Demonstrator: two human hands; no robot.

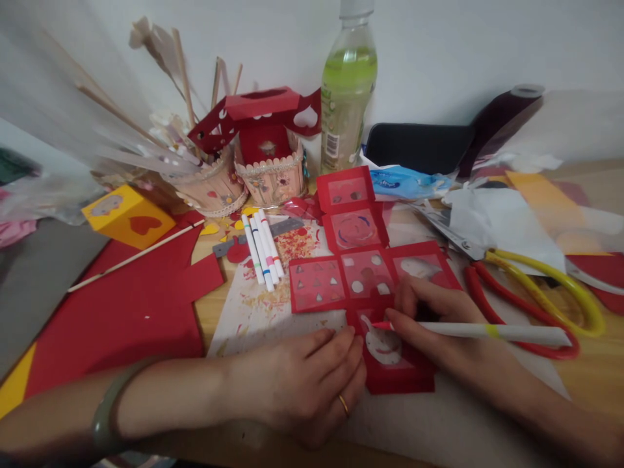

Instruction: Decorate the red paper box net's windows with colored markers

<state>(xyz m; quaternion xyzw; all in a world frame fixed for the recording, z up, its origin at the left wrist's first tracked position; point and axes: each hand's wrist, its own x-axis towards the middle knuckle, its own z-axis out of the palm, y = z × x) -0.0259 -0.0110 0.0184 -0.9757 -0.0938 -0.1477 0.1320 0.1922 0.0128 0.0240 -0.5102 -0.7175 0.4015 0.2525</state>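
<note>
A flattened red paper box [404, 385], a cross of joined squares with cut-out windows under clear film, lies in front of me. My right hand [441, 318] pinches a white marker with a red tip [529, 334]. The tip rests at the lowest square, by the top of its pale rounded cut-out [383, 346]. My left hand [319, 383] lies beside that square, fingers together and loosely bent, their tips against its left edge. The left thumb is hidden. Several white markers [263, 250] lie side by side to the left of the box.
Yellow-and-red-handled scissors [526, 322] lie at right. Behind stand a green drink bottle [347, 104], a stick-sided basket [273, 179] bearing a red paper box, and a dark phone [419, 149]. Red card [127, 318], a thin stick [136, 255] and a yellow box [127, 214] are left.
</note>
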